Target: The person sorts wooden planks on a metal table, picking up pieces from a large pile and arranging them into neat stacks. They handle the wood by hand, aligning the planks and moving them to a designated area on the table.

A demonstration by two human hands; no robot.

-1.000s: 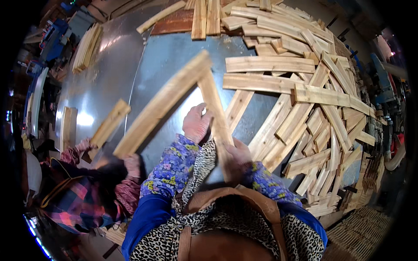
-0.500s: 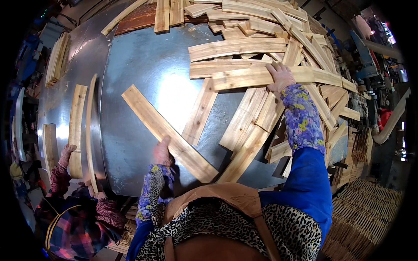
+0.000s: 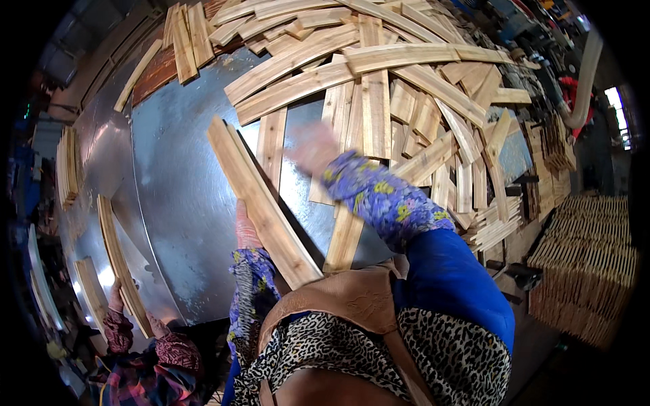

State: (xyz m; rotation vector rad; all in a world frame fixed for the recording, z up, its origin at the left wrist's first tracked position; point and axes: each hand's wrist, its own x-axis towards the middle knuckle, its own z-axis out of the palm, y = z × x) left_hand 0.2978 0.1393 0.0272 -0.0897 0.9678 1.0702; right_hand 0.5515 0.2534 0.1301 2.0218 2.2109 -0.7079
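Observation:
A long pale wooden plank [image 3: 261, 203] slants across the metal table toward my apron. My left hand [image 3: 248, 227] holds its left edge near the middle. A dark gap and a thin light edge run along the plank's right side, so another piece may lie under it. Blurred by motion, my right hand [image 3: 315, 149] is over the table between that plank and the heap, above a flat plank [image 3: 272, 145]; its fingers are smeared. Below it a shorter board [image 3: 344, 240] lies close to the table's front edge.
A loose heap of planks [image 3: 376, 101] covers the table's far and right parts. At left, a co-worker's hand [image 3: 116, 298] holds a plank [image 3: 120, 257]. A small plank stack [image 3: 68, 166] stands on the left table; slatted wood stacks [image 3: 582, 264] stand at right.
My right hand has left the plank on the heap and swung left and nearer to me. The plank in my left hand has turned steeper. The view has shifted right.

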